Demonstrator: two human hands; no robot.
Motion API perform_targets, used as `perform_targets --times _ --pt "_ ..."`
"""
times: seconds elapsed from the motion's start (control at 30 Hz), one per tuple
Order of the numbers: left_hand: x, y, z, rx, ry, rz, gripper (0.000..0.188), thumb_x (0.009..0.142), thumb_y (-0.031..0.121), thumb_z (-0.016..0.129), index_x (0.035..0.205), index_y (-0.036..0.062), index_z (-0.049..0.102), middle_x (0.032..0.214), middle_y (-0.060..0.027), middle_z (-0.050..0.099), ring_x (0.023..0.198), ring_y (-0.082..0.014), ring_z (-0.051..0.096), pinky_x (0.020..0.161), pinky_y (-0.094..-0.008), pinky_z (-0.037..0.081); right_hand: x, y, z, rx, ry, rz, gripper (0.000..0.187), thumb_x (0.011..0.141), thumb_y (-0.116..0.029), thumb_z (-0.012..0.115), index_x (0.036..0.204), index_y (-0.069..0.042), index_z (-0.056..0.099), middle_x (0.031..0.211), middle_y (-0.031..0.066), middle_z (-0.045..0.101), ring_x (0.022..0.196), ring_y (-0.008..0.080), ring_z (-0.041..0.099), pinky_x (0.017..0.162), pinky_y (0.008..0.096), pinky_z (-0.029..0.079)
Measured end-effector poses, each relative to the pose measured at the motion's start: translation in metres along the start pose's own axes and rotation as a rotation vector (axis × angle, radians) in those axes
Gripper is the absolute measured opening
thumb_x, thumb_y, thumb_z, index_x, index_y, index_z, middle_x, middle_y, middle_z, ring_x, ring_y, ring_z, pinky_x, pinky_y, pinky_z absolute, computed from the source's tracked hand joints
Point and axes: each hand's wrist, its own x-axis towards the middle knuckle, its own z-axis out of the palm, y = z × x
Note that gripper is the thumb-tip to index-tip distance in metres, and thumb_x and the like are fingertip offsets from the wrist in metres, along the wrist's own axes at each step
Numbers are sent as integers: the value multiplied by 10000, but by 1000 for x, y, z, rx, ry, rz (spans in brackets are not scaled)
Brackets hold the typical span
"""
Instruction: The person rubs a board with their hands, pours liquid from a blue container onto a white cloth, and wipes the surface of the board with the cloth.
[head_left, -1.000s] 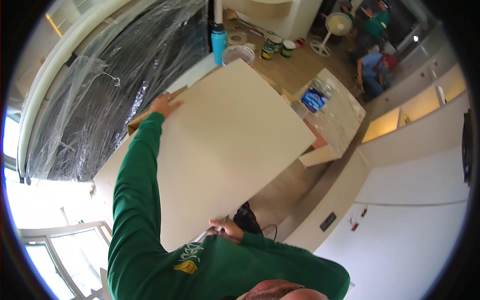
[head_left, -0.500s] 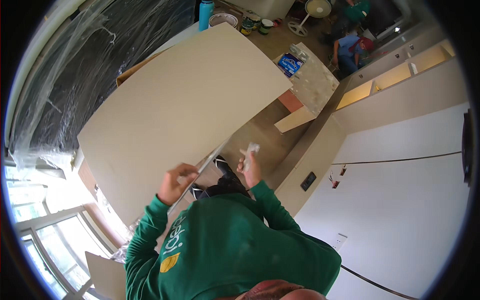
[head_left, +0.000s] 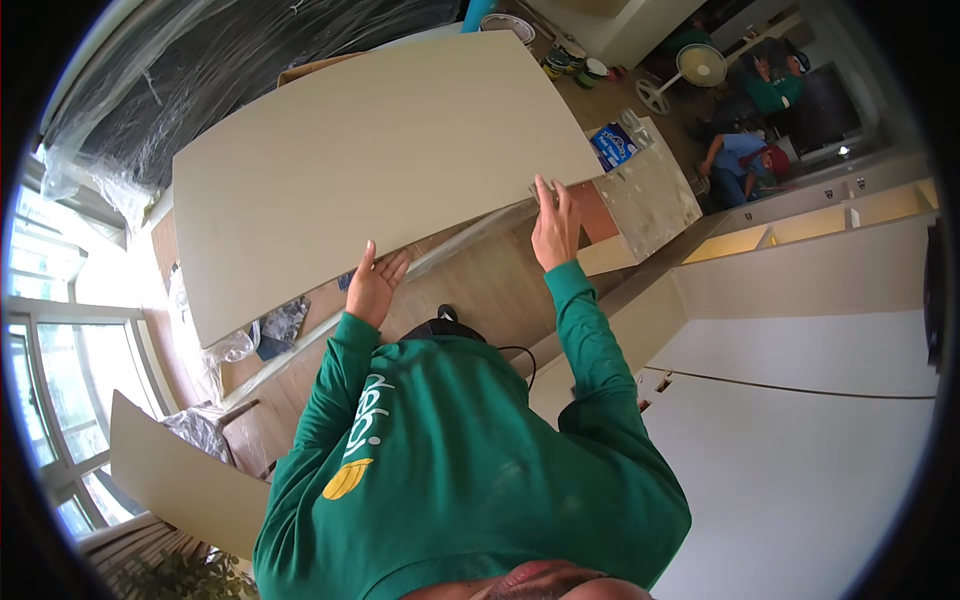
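Observation:
A large, flat beige board (head_left: pixel 370 170) lies in front of me, with its near edge facing my body. My left hand (head_left: pixel 372 290) is at that edge, left of the middle, with thumb raised and fingers spread; nothing is held in it. Farther right along the edge, my right hand (head_left: pixel 557 230) has its thumb and fingers at the board's rim near the right corner, apparently gripping it. Its fingertips partly hide whatever is between them. Below the board's edge runs a long, pale, plastic-covered strip (head_left: pixel 470 240).
A stained worktop (head_left: pixel 655 195) with a blue container (head_left: pixel 613 147) stands beyond the board's right end. Paint cans (head_left: pixel 590 72) and a fan (head_left: pixel 700 66) are farther back. A person in blue (head_left: pixel 745 160) crouches there. Another board (head_left: pixel 180 475) leans at lower left, near the windows.
My right hand has moved forward and right to the board's edge; the clear-wrapped item it held is out of sight. My left hand has opened, and the thin strip beside it has gone from there.

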Motion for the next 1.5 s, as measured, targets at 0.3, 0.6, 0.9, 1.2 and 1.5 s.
perform_targets --times 0.3,0.6,0.9,1.2,1.5 --pt "13 -23 0 -19 142 208 546 1072 389 566 1411 -27 469 1394 -213 581 1310 -371 574 1080 -422 524 -34 -69 50 227 -60 -407 590 912 -1 528 1498 -57 503 1564 142 489 1479 391 396 1204 628 271" --pt "15 -22 2 20 184 243 540 1052 391 601 1408 0 486 1396 -197 590 1272 -363 614 1049 -415 545 19 121 59 -26 91 -124 583 905 42 496 1482 -37 511 1558 179 481 1470 451 383 1196 624 305" --pt "13 -24 -1 19 185 241 539 1057 387 591 1412 -4 480 1396 -201 587 1282 -360 609 1054 -410 546 30 178 71 66 122 -120 641 845 114 507 1471 -22 522 1548 199 490 1443 423 435 1208 500 355" --pt "12 -23 -1 -14 155 207 561 1064 383 579 1429 -25 458 1443 -239 545 1334 -386 561 1116 -447 500 51 223 53 89 98 -50 747 849 128 509 1562 -67 404 1587 198 441 1467 397 408 1207 476 358" --pt "-41 19 -69 -57 378 418 649 1062 449 559 1458 -45 416 1493 -265 488 1406 -382 492 1181 -469 437 12 96 75 7 27 -157 677 880 87 491 1545 -26 433 1618 174 415 1525 391 333 1245 580 253"
